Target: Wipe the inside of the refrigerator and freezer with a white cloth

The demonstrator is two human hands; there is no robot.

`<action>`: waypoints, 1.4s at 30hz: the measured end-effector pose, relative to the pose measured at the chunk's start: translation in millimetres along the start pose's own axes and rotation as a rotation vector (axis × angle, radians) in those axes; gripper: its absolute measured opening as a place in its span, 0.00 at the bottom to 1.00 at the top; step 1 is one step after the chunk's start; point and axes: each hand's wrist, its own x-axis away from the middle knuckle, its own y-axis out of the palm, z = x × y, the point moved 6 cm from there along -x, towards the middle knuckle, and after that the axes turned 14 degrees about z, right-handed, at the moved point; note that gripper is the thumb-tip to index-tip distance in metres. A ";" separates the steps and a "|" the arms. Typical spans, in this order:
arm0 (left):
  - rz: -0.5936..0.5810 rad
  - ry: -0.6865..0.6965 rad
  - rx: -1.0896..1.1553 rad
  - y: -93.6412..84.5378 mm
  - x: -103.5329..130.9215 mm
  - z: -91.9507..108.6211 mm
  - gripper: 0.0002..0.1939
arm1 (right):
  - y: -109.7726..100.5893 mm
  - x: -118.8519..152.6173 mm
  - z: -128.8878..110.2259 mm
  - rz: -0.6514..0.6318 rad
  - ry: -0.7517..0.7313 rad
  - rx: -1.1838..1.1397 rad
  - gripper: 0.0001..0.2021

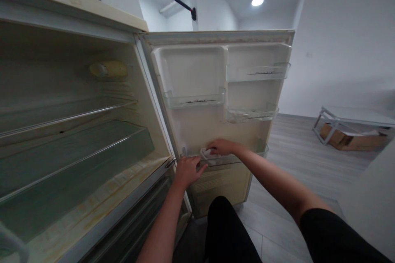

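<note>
An open refrigerator door (197, 70) stands in front of me, its inner side facing me. My right hand (222, 147) reaches into the low clear door shelf (230, 159). Its fingers are closed on a crumpled white cloth (207, 154), which lies against the shelf's inside. To its left, my left hand (189, 170) grips the front rim of the same shelf near the hinge side, fingers over the edge and thumb apart. Part of the cloth is hidden behind the right fingers.
Left of me is the fridge compartment with a glass shelf (70, 118), a greenish drawer front (101, 152) and a yellowish lamp cover (109, 69). Stains mark its floor. Upper door shelves (194, 100) are above my hands. A white table (358, 115) with a cardboard box (348, 140) stands right.
</note>
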 end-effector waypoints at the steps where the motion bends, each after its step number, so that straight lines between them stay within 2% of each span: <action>1: -0.003 0.001 -0.001 0.3 0.1 -0.2 0.18 | 6.1 -11.1 -10.0 -0.002 -0.035 -0.028 0.17; 4: -0.004 0.014 -0.007 0.0 -0.1 -0.1 0.18 | 23.3 -42.6 -40.9 -0.022 -0.143 -0.118 0.17; 7: -0.002 0.018 -0.013 -1.6 -0.1 -0.2 0.19 | 35.8 -63.4 -59.9 -0.067 -0.149 -0.125 0.18; 11: -0.014 0.014 0.001 -2.7 1.8 -1.3 0.19 | 38.1 -60.9 -65.2 -0.186 -0.104 -0.062 0.15; 13: -0.020 0.015 0.004 -3.1 3.3 -2.1 0.19 | 31.1 -47.0 -58.7 -0.225 -0.079 -0.021 0.15; 16: -0.025 0.020 0.013 -4.2 5.1 -3.4 0.19 | 14.2 -11.5 -33.5 -0.251 0.013 0.035 0.17; 22: -0.019 0.026 0.037 -4.2 7.0 -6.8 0.21 | -23.9 97.8 45.2 -0.233 0.374 0.068 0.12; 25: 0.004 0.028 0.040 -4.6 7.6 -7.3 0.21 | -32.5 139.0 67.1 -0.224 0.520 0.036 0.14; 28: 0.015 0.035 0.045 -5.7 7.6 -6.2 0.21 | -34.0 151.2 67.8 -0.155 0.553 -0.025 0.17; 34: 0.013 0.033 0.059 -6.6 7.3 -7.2 0.21 | -33.0 151.3 64.1 0.042 0.634 -0.065 0.20; 38: 0.017 0.041 0.077 -5.2 8.7 -9.6 0.21 | -25.4 154.8 67.0 0.084 0.653 -0.261 0.16; 42: 0.015 0.048 0.067 -4.1 9.5 -10.1 0.21 | -19.8 155.1 74.0 0.087 0.653 -0.329 0.15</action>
